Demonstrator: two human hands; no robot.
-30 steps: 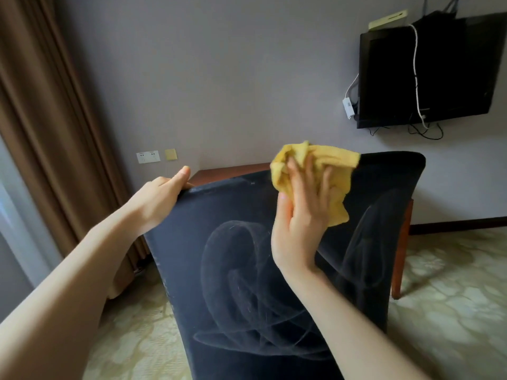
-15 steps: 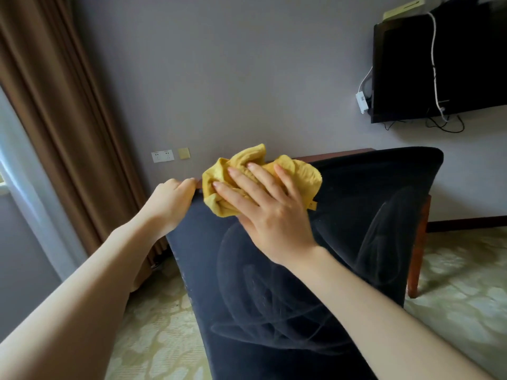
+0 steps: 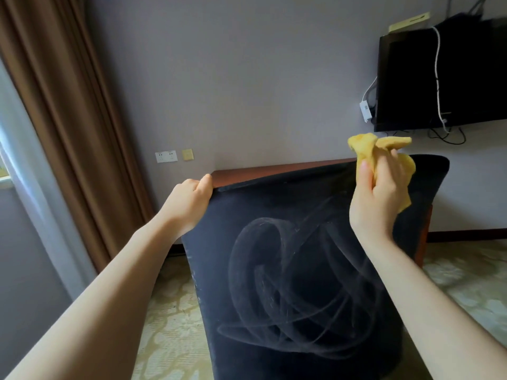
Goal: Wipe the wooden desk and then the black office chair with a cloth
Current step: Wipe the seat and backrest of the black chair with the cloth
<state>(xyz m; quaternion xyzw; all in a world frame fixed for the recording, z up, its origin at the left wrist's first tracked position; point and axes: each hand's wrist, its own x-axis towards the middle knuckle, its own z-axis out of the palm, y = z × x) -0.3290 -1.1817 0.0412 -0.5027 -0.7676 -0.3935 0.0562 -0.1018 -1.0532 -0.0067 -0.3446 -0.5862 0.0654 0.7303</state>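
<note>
Swept within the last half second from just beside the left hand (image 3: 189, 198) to the upper right corner of the black office chair (image 3: 274, 209): yellow cloth (image 3: 384, 152) bunched in the right hand (image 3: 381, 193), fingers curled round it, thumb upright. Likely trouble: skimming the backrest on loose folds with too little pressure, leaving the pale swirl marks (image 3: 288, 297) lower down, or tipping the chair through a slackened left-hand grip on its top left corner. Cloth now at the backrest's top right edge, poking above the right hand's fingers, well apart from the left hand.
</note>
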